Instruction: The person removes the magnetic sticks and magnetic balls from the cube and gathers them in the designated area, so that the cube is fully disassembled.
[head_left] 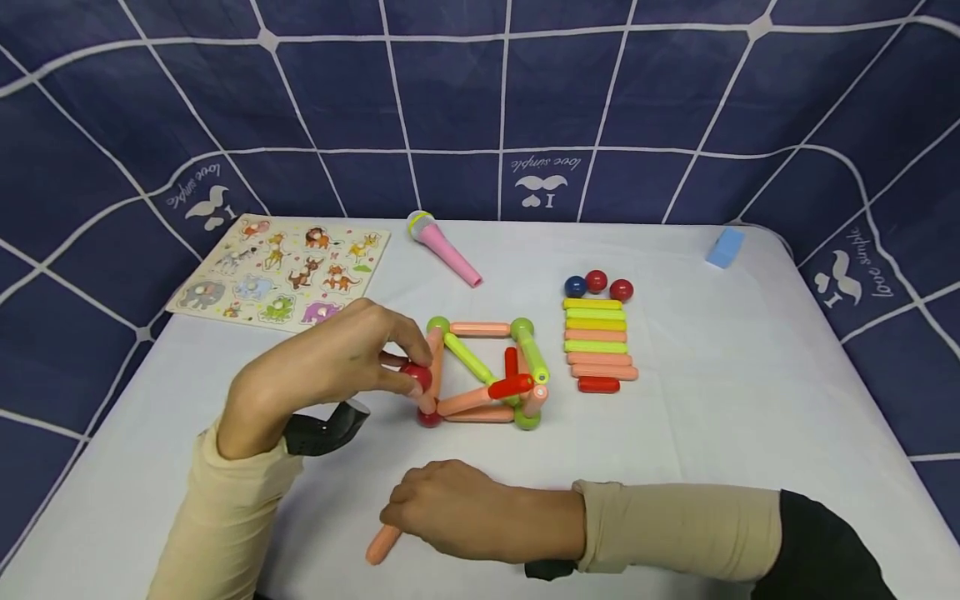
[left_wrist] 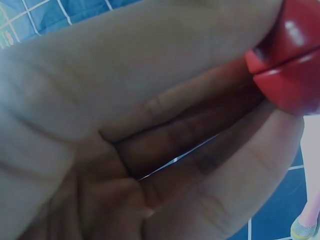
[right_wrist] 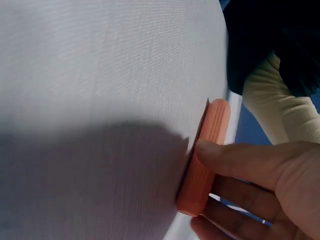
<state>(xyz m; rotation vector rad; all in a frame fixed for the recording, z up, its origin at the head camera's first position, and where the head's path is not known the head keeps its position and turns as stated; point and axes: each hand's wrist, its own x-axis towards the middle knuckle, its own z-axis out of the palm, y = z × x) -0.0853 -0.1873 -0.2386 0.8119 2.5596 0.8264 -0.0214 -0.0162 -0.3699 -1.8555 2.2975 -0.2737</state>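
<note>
Between thumb and fingers, my left hand (head_left: 322, 362) pinches a red ball (head_left: 417, 375) at the left side of a frame of toy sticks and balls. In the left wrist view the red ball (left_wrist: 292, 80) shows a groove. The frame has orange sticks (head_left: 480, 330), yellow-green sticks (head_left: 468, 358), red sticks (head_left: 512, 386), green balls (head_left: 527, 417) and a red ball (head_left: 429, 417) at its near left corner. Closer to me, my right hand (head_left: 480, 512) grips a loose orange stick (head_left: 383, 546); the right wrist view shows the thumb across this orange stick (right_wrist: 218, 120), close above the tablecloth.
Right of the frame lies a column of several coloured sticks (head_left: 596, 336), with a blue ball (head_left: 575, 287) and two red balls (head_left: 621, 289) behind it. Farther back are an animal puzzle board (head_left: 281, 271), a pink toy microphone (head_left: 450, 252) and a blue block (head_left: 725, 247).
</note>
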